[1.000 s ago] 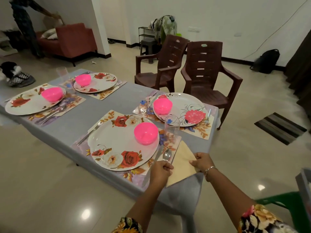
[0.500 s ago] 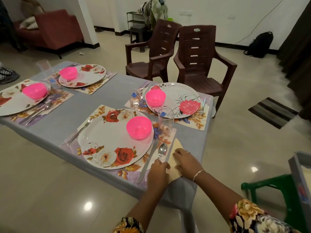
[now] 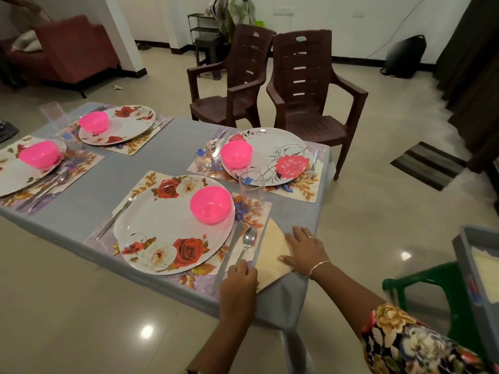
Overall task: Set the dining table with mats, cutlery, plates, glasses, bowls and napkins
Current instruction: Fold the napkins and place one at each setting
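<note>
Fingers of the left hand (image 3: 239, 276) curl round the near-left edge of the cream folded napkin (image 3: 271, 249), just right of the steel spoon (image 3: 249, 240), while the right hand (image 3: 305, 252) presses flat on its right half, fingers straight and spread.

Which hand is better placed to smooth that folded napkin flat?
Probably right: the right hand lies flat across the napkin, fingers straight, while the left hand, fingers curled, only meets its near edge beside the spoon.
</note>
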### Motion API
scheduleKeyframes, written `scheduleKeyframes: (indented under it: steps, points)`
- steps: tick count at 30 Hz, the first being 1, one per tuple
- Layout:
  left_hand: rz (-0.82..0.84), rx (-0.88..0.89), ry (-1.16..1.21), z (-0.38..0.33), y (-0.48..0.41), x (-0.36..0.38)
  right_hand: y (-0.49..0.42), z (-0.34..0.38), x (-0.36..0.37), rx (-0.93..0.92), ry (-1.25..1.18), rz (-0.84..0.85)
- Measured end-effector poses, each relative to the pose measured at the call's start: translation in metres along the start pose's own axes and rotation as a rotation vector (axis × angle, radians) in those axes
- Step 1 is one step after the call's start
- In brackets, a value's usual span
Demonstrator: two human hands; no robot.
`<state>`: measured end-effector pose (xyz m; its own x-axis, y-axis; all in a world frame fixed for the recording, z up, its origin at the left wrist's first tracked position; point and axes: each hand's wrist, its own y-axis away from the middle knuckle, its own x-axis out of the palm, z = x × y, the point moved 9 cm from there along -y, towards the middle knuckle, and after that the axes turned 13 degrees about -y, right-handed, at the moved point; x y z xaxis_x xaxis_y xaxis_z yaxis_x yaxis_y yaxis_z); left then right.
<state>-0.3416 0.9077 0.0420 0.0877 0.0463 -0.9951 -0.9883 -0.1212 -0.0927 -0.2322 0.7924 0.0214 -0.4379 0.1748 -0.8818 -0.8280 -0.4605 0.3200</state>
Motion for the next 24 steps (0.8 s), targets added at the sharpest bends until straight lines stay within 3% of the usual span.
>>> scheduleKeyframes:
  steps: [7,16,22,24]
  points:
    - [-0.084,0.254,0.025,-0.112,-0.041,-0.027,0.058,-0.097,-0.040,0.049,-0.207,-0.319]
    - [-0.022,0.530,0.025,-0.307,-0.106,-0.009,0.131,-0.313,-0.071,0.289,-0.283,-0.314]
    - [0.195,0.688,0.041,-0.440,-0.131,0.014,0.193,-0.443,-0.101,0.517,-0.361,-0.359]
    - [0.198,0.791,0.050,-0.482,-0.132,0.019,0.214,-0.478,-0.106,0.600,-0.397,-0.397]
